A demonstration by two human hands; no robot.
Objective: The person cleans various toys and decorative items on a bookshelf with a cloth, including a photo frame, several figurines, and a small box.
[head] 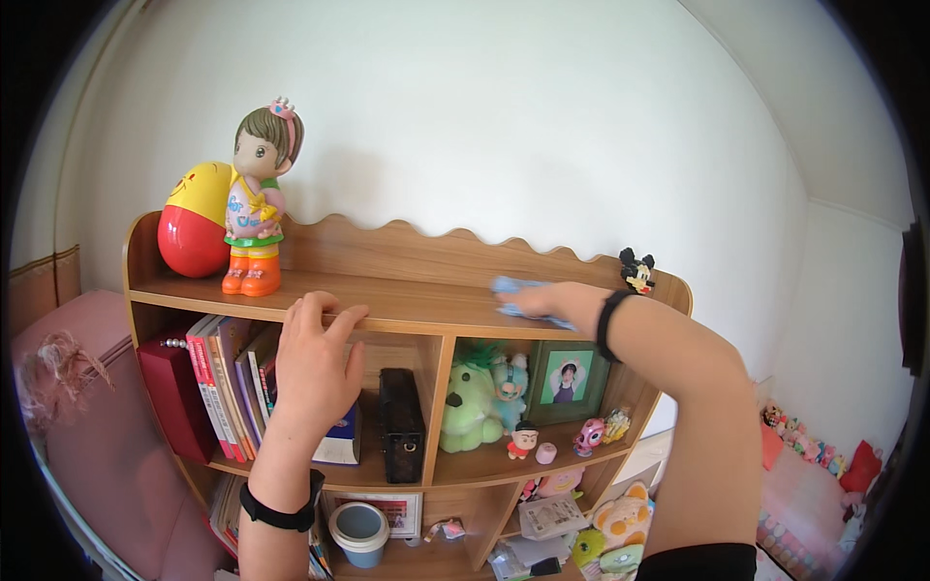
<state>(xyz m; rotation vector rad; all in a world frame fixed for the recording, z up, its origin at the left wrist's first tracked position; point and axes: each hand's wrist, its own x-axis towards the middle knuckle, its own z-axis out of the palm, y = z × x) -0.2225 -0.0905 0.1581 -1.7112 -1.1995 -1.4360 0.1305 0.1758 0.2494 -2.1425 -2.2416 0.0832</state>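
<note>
My right hand [532, 301] presses a blue cloth [517, 285] onto the top shelf [407, 299] of a wooden bookcase, right of its middle. The hand is slightly blurred, and part of the cloth is hidden under it. My left hand [320, 356] rests with spread fingers on the front edge of the same shelf and holds nothing. To its left on the shelf stand a doll figurine [256, 207] with orange boots and a red and yellow egg-shaped figure [195, 221]. A block-built mouse figure [637, 271] sits at the right end, beyond my right forearm.
Below are books [225, 385], a black case [402, 425], a green plush toy [468, 410], a framed photo [570, 378] and small figurines [522, 440]. Lower down stands a blue cup [360, 534]. A pink padded piece of furniture [116, 436] is at the left, a bed [806, 501] at the right.
</note>
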